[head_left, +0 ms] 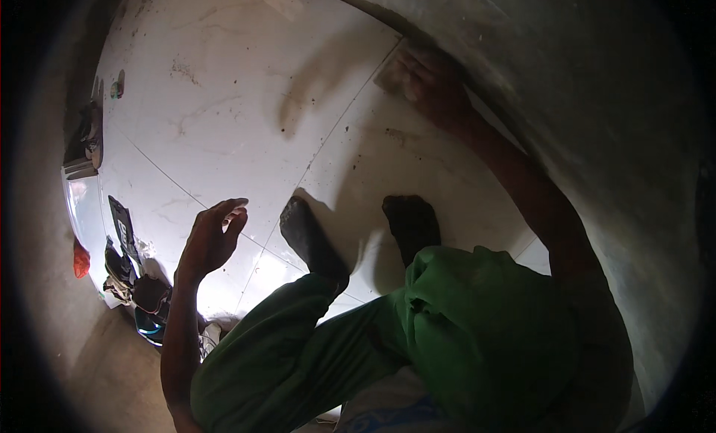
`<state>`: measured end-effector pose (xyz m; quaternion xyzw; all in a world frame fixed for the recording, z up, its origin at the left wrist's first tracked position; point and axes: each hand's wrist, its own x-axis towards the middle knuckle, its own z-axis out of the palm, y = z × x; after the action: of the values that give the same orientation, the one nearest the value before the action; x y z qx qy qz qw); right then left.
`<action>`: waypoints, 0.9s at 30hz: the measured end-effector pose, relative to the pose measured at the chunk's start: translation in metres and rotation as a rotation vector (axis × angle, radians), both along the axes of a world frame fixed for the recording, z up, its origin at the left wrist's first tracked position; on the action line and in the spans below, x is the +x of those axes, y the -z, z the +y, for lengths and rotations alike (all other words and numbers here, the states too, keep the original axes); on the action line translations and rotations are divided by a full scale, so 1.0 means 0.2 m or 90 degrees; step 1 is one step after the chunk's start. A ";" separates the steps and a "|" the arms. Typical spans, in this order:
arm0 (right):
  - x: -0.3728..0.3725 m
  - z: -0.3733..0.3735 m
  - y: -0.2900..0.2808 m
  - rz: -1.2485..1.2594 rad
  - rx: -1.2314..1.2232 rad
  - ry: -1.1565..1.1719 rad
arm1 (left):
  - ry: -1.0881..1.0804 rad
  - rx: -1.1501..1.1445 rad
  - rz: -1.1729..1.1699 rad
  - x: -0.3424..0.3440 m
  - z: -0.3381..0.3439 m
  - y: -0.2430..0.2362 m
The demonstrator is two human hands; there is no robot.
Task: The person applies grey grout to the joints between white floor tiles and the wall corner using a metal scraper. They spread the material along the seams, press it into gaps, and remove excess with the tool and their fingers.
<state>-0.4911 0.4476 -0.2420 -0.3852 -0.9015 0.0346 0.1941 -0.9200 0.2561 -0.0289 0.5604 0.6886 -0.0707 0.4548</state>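
Head: white lettering [124, 230] left of hands [209, 240]

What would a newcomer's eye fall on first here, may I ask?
Probably the green trousers filling the lower middle, with two dark-covered feet on the pale tiled floor above. Next comes the right hand, upper right, holding a flat greyish thing beside the wall, then the left hand, half-curled at left.

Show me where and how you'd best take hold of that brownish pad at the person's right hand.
Probably grip the brownish pad by its left edge, coming from the left and slightly above: it seems to lie flat on the tiled floor, that edge shows past the right hand, and the wall stands close on the right.
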 end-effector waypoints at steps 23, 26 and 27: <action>0.09 -0.11 0.00 -0.036 0.000 0.020 | 0.009 0.023 0.008 0.00 0.01 0.02; 0.09 -0.08 -0.02 -0.021 0.008 -0.014 | 0.014 0.008 0.019 0.00 0.01 0.03; 0.07 -0.07 -0.01 -0.021 0.004 -0.012 | 0.029 -0.010 0.010 0.00 0.02 0.04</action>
<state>-0.4770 0.4342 -0.2394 -0.3768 -0.9082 0.0273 0.1804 -0.9192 0.2605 -0.0372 0.5716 0.6785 -0.0907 0.4524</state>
